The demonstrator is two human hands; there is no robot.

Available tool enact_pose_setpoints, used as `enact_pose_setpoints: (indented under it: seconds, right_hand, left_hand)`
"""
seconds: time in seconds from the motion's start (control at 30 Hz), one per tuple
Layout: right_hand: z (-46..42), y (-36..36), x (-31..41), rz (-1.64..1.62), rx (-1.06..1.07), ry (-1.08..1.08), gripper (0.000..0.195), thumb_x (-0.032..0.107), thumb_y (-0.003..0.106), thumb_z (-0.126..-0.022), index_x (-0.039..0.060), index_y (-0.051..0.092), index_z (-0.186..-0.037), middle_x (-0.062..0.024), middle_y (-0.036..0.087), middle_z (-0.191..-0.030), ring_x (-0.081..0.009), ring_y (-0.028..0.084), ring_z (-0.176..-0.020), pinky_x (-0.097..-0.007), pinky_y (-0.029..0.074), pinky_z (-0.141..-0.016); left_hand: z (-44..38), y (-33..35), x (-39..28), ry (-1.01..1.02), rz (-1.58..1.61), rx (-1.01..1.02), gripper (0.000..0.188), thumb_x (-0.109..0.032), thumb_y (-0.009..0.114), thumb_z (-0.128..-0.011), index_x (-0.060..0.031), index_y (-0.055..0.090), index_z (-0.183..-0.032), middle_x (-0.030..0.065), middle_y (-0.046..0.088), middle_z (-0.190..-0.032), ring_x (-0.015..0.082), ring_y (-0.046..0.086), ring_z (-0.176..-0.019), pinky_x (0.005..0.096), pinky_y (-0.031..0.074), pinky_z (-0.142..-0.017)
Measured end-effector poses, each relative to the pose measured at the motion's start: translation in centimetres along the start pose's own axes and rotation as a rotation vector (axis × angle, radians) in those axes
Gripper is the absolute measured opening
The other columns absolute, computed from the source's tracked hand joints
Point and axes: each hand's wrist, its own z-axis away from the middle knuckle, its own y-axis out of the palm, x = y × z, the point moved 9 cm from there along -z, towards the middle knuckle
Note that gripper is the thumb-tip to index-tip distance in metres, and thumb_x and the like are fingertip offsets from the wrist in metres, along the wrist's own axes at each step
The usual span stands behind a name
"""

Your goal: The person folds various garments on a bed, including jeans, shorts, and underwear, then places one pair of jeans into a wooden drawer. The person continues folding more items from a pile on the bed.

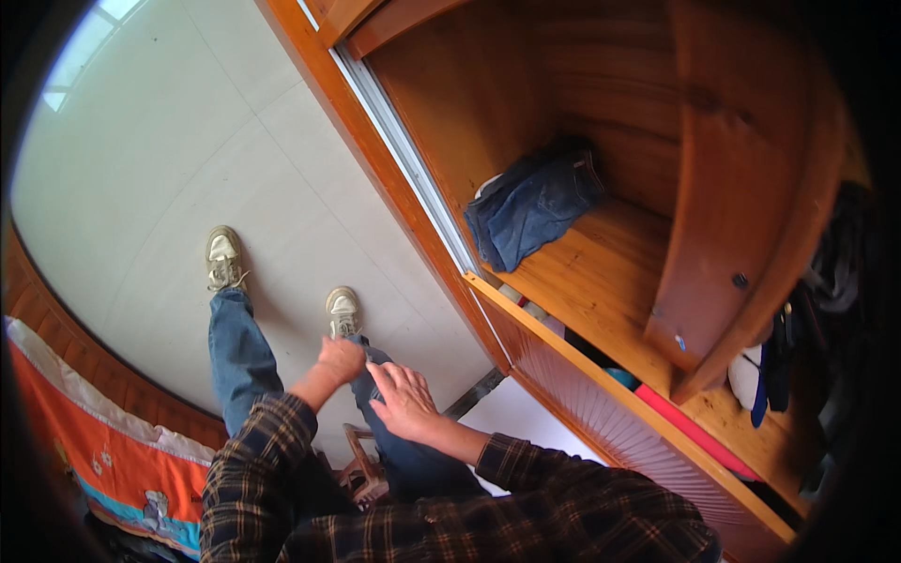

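Note:
My left hand (pixel 341 360) is curled into a fist above my thigh. Whether something small sits inside it is hidden. Close beside it, my right hand (pixel 406 402) has its fingers apart and holds nothing visible, one fingertip at or near the left fist. Both hands are over my blue trousers (pixel 243 352), and I wear a dark plaid shirt (pixel 246 485). To the right, a wooden wardrobe (pixel 612 246) stands open. Folded blue denim jeans (pixel 531 204) lie on its bottom board, a bit of white cloth showing behind them.
A carved wooden sliding door panel (pixel 598 401) covers the wardrobe's lower part, beside a metal track (pixel 408 155). Dark clothes (pixel 781 352) hang at the right. A wooden stool (pixel 359 457) is below me. Orange patterned bedding (pixel 134 443) lies on the left. Pale tiles (pixel 211 155) cover the floor.

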Motion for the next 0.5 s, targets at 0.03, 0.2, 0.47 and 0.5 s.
enact_pose_setpoints:
  seconds: [0.03,0.2,0.47,0.5]
  right_hand:
    - [1.3,1.8,-1.1,0.048,0.104,0.048,0.056,0.023,0.059,-0.082,0.0098,0.038,-0.132,-0.0135,0.041,-0.127,-0.0329,0.039,-0.117,-0.0478,0.035,-0.095]
    - [4.2,4.9,-5.5,0.159,0.132,0.077,0.050,0.027,0.057,-0.082,0.0103,0.043,-0.127,-0.0134,0.041,-0.128,-0.0396,0.046,-0.106,-0.0474,0.045,-0.087]
    - [7.7,1.3,-13.7,0.137,0.343,0.279,0.055,0.047,0.039,-0.089,-0.0017,0.062,-0.103,-0.0253,0.060,-0.107,-0.0395,0.056,-0.102,-0.0461,0.044,-0.087]
    - [7.8,0.4,-13.6,0.165,0.344,0.213,0.051,0.043,0.041,-0.089,-0.0005,0.066,-0.094,-0.0253,0.062,-0.101,-0.0394,0.058,-0.098,-0.0473,0.045,-0.084]
  left_hand:
    - [-0.2,1.1,1.6,-0.076,-0.040,-0.082,0.021,-0.023,0.053,-0.081,-0.0124,0.069,-0.089,0.0087,0.066,-0.095,0.0266,0.058,-0.099,0.0440,0.041,-0.083]
    - [6.9,1.6,-2.0,-0.019,0.170,-0.515,0.020,-0.012,0.051,-0.078,-0.0071,0.065,-0.091,0.0091,0.063,-0.091,0.0287,0.058,-0.094,0.0406,0.045,-0.081]
    - [25.0,8.6,-0.3,-0.669,0.977,-1.162,0.041,-0.027,0.051,-0.090,0.0012,0.055,-0.060,0.0175,0.060,-0.063,0.0311,0.058,-0.057,0.0424,0.044,-0.055]
    - [29.1,7.6,-2.0,-0.714,1.132,-1.268,0.039,-0.024,0.050,-0.090,0.0004,0.056,-0.060,0.0138,0.060,-0.059,0.0264,0.057,-0.055,0.0372,0.045,-0.056]
